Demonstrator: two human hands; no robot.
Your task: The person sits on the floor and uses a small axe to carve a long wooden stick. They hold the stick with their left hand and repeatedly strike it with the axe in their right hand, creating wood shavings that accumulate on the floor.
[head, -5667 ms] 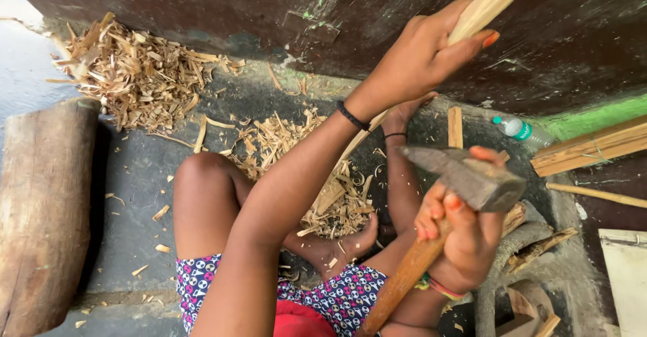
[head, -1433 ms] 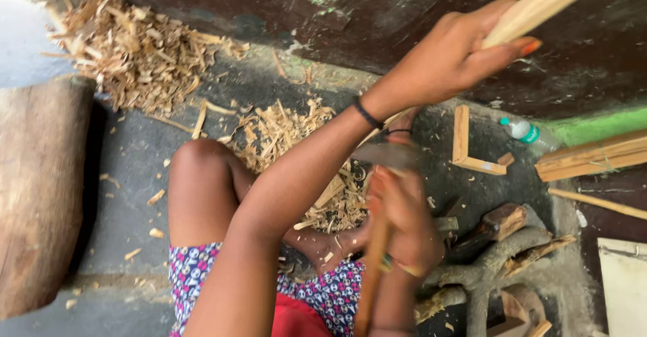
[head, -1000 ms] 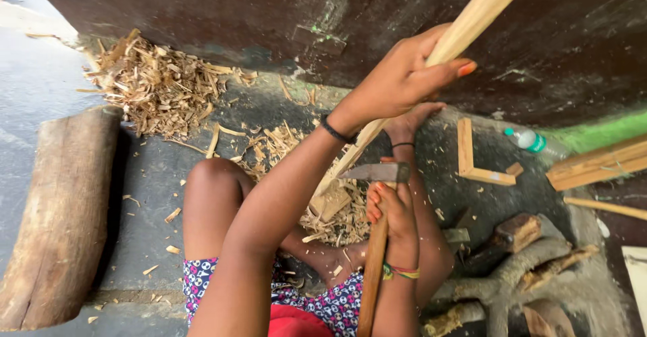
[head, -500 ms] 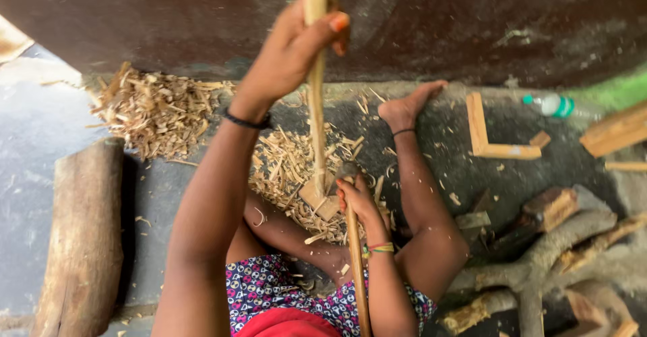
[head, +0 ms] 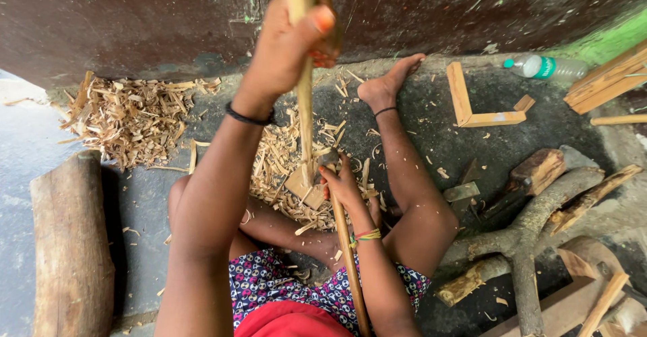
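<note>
My left hand (head: 291,44) wrapped around upright wooden stick (head: 304,101), top cut off, my right hand (head: 342,183) gripping hammer handle (head: 347,256), head hidden among shavings (head: 283,168).

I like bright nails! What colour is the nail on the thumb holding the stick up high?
Orange, on the left hand gripping the stick; the head view shows it.

Left hand (head: 290,47), top centre: orange nail polish, black band at wrist. Right hand (head: 344,185), mid-frame: red/yellow/green thread bracelet. Bare legs & feet, thin black anklet upper centre. Patterned blue shorts w/ red top, bottom centre.
</note>
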